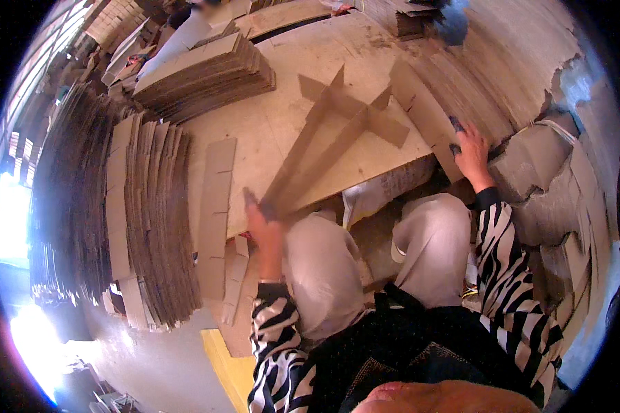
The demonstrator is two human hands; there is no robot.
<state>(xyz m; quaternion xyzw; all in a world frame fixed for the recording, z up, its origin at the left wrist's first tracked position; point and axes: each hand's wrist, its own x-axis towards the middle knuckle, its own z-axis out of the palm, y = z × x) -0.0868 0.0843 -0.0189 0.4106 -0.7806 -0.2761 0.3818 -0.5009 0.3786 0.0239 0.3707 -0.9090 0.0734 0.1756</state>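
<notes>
Gripping, in the closed left hand [265, 224], the near ends of long brown slotted cardboard strips [324, 141], long axis running up and rightward away from it. Farther right, pressing the right hand [472, 155], fingers curled, on a flat tan cardboard stack [427, 113].

Crossed cardboard strips [337, 131] lie on the table [269, 131]; stacked cardboard sheets [151, 220] stand to its left, another stack [207, 76] behind.
</notes>
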